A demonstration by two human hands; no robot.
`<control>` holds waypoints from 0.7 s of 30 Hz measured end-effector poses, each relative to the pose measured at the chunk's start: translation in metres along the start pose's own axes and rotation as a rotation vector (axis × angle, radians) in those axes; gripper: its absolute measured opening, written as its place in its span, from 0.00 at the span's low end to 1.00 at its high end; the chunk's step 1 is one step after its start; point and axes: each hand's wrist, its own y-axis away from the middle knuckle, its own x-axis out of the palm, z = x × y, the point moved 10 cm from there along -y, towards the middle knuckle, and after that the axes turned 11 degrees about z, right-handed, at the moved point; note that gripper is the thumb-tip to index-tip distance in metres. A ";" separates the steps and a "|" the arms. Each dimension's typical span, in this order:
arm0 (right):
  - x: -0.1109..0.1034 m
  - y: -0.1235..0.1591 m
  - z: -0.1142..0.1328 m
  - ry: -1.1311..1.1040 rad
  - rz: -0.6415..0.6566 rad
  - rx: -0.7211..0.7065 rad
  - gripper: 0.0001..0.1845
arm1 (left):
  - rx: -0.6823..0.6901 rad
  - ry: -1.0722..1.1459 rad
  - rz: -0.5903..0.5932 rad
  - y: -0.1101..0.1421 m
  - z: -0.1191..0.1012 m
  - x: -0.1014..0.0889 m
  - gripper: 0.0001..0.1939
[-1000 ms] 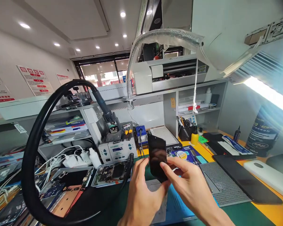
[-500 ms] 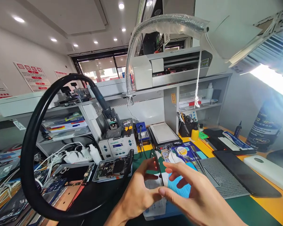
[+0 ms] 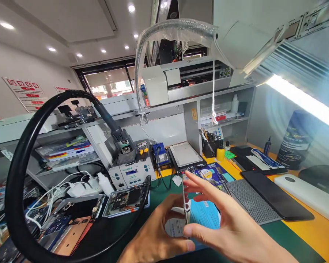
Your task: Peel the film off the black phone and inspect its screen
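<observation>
Nearly edge-on to me, a thin, dark, phone-like panel (image 3: 184, 201) stands upright between my hands; its faces hardly show. My left hand (image 3: 155, 232) is curled round its left side, fingers behind and thumb low in front. From the right, my right hand (image 3: 224, 213) meets the panel with its fingertips near the upper part and its thumb near the lower end. Below them, a light-blue printed sheet or packet (image 3: 205, 213) lies on the green mat (image 3: 281, 239), partly covered by my right hand.
A black hose (image 3: 12, 175) loops at the left, by an opened device (image 3: 126, 201) and a hot-air station (image 3: 131, 173). Tweezers (image 3: 230, 190), a perforated grey pad (image 3: 253, 201), a black phone (image 3: 276, 197) and a white phone-shaped case (image 3: 307, 193) lie right. A lit lamp (image 3: 304, 98) hangs above.
My view has shifted, so the bench appears further left. My right fingers have come in from apart to the panel's edge, and my left thumb sits lower.
</observation>
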 end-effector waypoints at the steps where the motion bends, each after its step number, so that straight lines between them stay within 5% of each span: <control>1: -0.001 0.001 0.001 0.004 -0.004 -0.010 0.45 | -0.003 -0.009 0.007 0.000 0.000 0.000 0.41; 10: -0.006 0.009 0.005 0.037 -0.023 -0.061 0.42 | 0.002 -0.006 0.079 -0.002 -0.005 0.006 0.38; 14: -0.011 0.012 0.020 0.125 -0.061 -0.160 0.49 | -0.048 -0.115 0.003 0.003 -0.001 -0.003 0.40; 21: -0.010 0.021 0.025 0.380 -0.099 -0.289 0.39 | -0.141 -0.351 -0.128 0.010 -0.004 -0.021 0.43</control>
